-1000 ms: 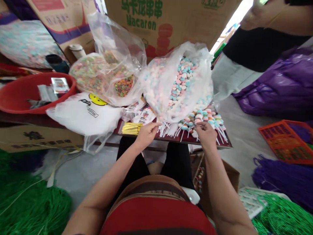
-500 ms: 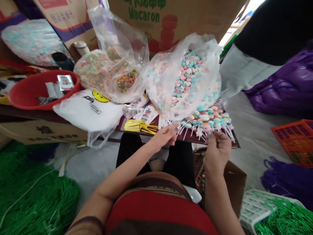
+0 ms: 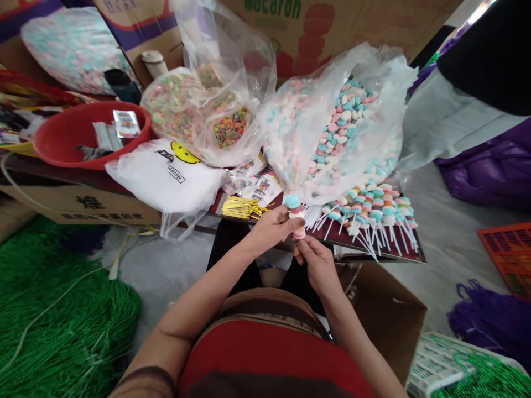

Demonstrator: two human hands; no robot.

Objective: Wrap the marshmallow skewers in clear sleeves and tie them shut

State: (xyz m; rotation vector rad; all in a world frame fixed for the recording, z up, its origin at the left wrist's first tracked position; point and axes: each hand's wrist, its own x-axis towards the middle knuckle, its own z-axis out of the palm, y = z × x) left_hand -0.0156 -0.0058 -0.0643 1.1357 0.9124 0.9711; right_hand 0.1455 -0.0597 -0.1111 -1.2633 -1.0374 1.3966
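Note:
Over the table's front edge I hold a marshmallow skewer (image 3: 292, 201), stacked with blue, pink and white pieces. My left hand (image 3: 271, 228) is closed around its side, thumb across the pieces. Pinched at the skewer's lower end is my right hand (image 3: 316, 260); the stick there is hidden by the fingers. Finished-looking marshmallow skewers (image 3: 375, 207) lie in a pile to the right, white sticks toward me. Loose white sticks (image 3: 314, 214) lie just behind my hands. Left of them is a bundle of yellow twist ties (image 3: 240, 207).
Behind stand a large bag of marshmallows (image 3: 344, 116) and a bag of colourful ring-shaped sweets (image 3: 230, 130). A white plastic bag (image 3: 166, 177) and a red basin (image 3: 53, 143) are to the left. An open cardboard box (image 3: 385, 315) sits low right, near a white basket (image 3: 435, 365).
My right hand has moved left from the skewer pile to meet my left hand. A marshmallow skewer is now held between both. The view has shifted slightly.

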